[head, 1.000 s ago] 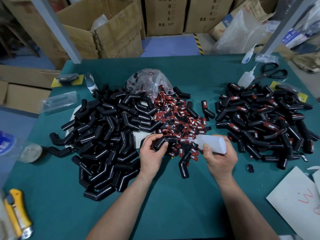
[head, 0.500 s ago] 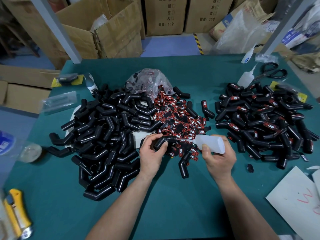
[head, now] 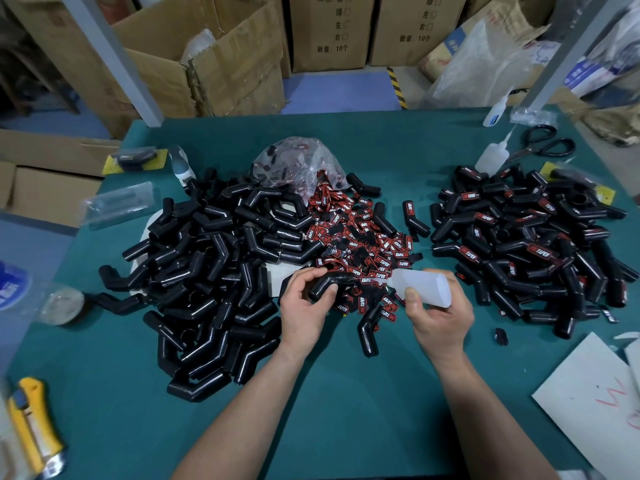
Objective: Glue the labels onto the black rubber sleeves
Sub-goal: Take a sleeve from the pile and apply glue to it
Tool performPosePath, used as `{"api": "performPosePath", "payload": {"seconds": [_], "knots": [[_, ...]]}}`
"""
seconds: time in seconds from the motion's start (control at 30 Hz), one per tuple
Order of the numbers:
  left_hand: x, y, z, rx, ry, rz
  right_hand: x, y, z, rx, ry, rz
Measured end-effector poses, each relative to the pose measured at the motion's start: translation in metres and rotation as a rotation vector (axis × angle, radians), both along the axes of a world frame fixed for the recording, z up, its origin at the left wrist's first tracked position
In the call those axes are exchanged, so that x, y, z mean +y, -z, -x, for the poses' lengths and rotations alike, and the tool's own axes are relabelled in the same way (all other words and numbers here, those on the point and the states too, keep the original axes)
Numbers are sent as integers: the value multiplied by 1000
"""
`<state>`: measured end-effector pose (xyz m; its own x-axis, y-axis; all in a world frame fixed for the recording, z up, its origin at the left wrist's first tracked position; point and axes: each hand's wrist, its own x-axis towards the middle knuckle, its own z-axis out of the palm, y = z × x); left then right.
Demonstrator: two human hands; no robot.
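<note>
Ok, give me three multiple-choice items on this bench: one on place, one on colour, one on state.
1. The scissors lie: A) at the near left corner; B) at the far right of the table; C) in a hand.
2. The knife is: A) yellow; B) red; C) white.
3. The right hand: A) lies flat and empty; B) grips the glue bottle; C) holds the scissors.

Answers: B, they lie by the far right edge; A, its body is yellow; B, its fingers curl round the bottle, nozzle toward the sleeve in the left hand.

Packing workshop: stacked cardboard cartons, green worktable, bulk parts piles.
</note>
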<state>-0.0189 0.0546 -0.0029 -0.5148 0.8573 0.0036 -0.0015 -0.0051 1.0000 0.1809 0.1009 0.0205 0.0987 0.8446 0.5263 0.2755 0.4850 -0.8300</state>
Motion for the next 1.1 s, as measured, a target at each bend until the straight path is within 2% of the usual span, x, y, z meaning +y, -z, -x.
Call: {"api": "performPosePath", "payload": {"seconds": [1.1], "knots": [[0,6,1,42,48,-52,3,9,-4,43,0,-43]]}}
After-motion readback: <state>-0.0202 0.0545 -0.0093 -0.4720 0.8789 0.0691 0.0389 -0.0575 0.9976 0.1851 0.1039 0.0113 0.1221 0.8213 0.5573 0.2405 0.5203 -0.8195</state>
